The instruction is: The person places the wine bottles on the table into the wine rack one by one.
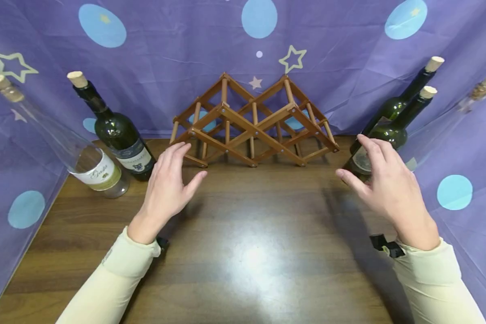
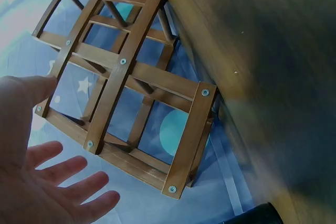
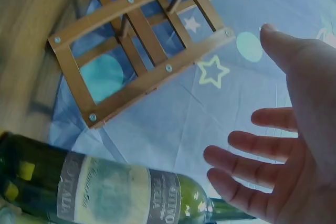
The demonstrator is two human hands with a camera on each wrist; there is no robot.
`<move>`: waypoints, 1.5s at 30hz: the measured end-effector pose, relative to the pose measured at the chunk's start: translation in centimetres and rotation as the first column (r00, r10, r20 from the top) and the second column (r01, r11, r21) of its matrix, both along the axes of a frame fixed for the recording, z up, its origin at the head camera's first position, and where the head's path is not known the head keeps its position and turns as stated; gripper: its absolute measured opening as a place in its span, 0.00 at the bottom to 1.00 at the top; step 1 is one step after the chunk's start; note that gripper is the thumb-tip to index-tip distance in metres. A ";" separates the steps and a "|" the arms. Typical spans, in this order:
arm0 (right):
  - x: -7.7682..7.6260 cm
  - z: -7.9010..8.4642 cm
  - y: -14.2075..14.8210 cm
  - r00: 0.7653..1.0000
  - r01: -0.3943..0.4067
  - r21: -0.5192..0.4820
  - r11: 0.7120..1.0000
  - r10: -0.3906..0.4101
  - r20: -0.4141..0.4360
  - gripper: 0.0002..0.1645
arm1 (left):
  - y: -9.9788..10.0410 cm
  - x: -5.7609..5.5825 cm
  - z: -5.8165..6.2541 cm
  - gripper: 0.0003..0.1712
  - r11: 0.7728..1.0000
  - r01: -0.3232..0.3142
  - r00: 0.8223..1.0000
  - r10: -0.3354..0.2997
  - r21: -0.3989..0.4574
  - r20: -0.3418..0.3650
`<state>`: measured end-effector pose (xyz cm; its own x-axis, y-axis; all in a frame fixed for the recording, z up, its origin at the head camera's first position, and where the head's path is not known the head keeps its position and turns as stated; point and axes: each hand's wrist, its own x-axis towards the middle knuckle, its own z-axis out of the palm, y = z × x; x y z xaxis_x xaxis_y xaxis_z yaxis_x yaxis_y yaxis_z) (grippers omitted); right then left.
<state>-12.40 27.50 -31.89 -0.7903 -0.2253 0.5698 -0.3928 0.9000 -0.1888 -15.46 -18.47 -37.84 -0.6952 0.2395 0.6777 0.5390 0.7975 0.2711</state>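
A brown wooden lattice wine rack [image 1: 257,132] stands unfolded at the back middle of the table. My left hand [image 1: 166,184] hovers in front of its left end, fingers spread and holding nothing. A corked dark green wine bottle [image 1: 117,130] is just left of that hand. On the other side, my right hand [image 1: 389,189], also holding nothing, is raised with fingers apart and partly covers a green wine bottle [image 1: 389,132]. The right wrist view shows that labelled bottle [image 3: 113,190] beside the fingers, with a gap between the hand and the rack [image 3: 131,1].
A clear corked bottle [image 1: 101,173] stands at the far left. Behind the front right bottle is another green bottle [image 1: 417,83], and a clear bottle with a cork [image 1: 483,87] stands at far right. A purple patterned cloth [image 1: 178,40] surrounds the wooden table [image 1: 210,270].
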 end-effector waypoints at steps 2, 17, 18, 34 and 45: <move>0.0 0.3 0.4 1.000 0.016 -0.034 0.999 -0.016 -0.023 0.53 | 0.0 -0.4 0.1 0.42 1.000 0.002 1.000 -0.002 0.015 -0.011; -1.5 2.6 3.0 0.961 0.136 -0.122 0.983 -0.161 -0.225 0.34 | -0.8 -3.2 -0.1 0.38 0.997 -0.038 0.999 0.039 0.070 -0.010; -1.6 2.8 3.2 0.958 0.149 -0.127 0.981 -0.175 -0.227 0.34 | -0.9 -3.3 -0.1 0.38 0.997 -0.038 0.999 0.039 0.073 -0.013; -4.5 3.9 5.8 0.899 0.420 -0.369 0.829 -0.436 0.045 0.37 | -1.3 -5.5 -0.5 0.28 0.994 -0.049 0.998 0.046 0.099 0.041; -5.9 3.5 6.3 0.900 0.429 -0.369 0.825 -0.423 0.101 0.34 | -1.3 -6.3 -0.3 0.20 0.990 -0.065 0.998 0.063 0.125 0.025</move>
<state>-18.31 33.79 -28.36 -0.7667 0.3623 0.5301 0.0186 0.8378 -0.5457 -21.71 -19.73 -38.17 -0.7207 0.1077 0.6848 0.4810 0.7890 0.3821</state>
